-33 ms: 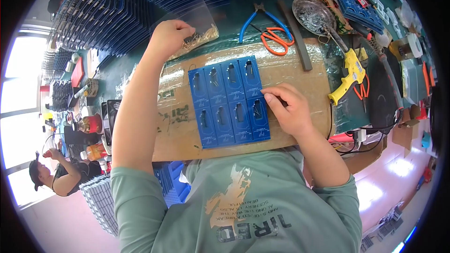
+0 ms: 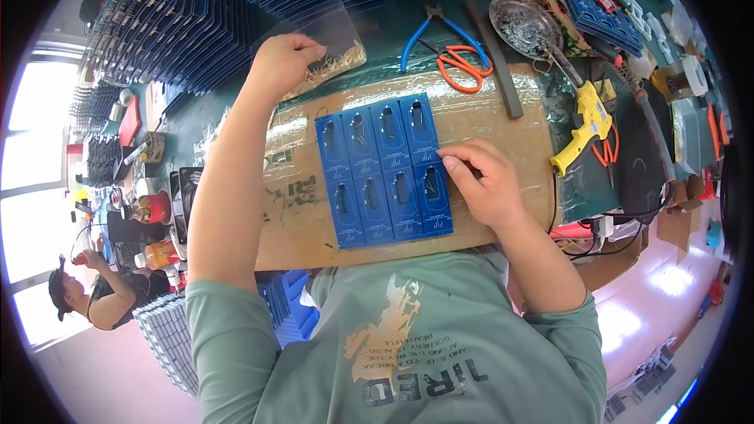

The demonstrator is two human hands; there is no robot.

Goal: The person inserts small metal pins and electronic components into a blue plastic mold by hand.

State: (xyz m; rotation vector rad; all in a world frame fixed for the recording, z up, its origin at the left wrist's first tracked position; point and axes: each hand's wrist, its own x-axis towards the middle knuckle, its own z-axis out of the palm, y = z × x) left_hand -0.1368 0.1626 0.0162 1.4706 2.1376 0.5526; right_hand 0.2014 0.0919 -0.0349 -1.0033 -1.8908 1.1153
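On the brown board (image 2: 290, 228) in front of me lies a blue circuit board panel (image 2: 383, 169), divided into two rows of sections with oblong slots. Thin metal pieces show in some of the slots. My left hand (image 2: 284, 63) is at the mouth of a clear plastic bag (image 2: 345, 56) of small brass-coloured pins, fingers pinched together; whatever they hold is hidden. Beside the panel's right edge is my right hand (image 2: 488, 182), its thumb and forefinger closed at the edge and the other fingers curled. I cannot make out anything between them.
Beyond the panel lie blue-handled cutters (image 2: 430, 27), orange-handled scissors (image 2: 463, 71) and a dark flat bar (image 2: 495, 59). A yellow glue gun (image 2: 583, 129) and a metal dish (image 2: 528, 27) are on the right. Stacked blue panels (image 2: 181, 23) fill the back left. Another person (image 2: 110, 290) sits far left.
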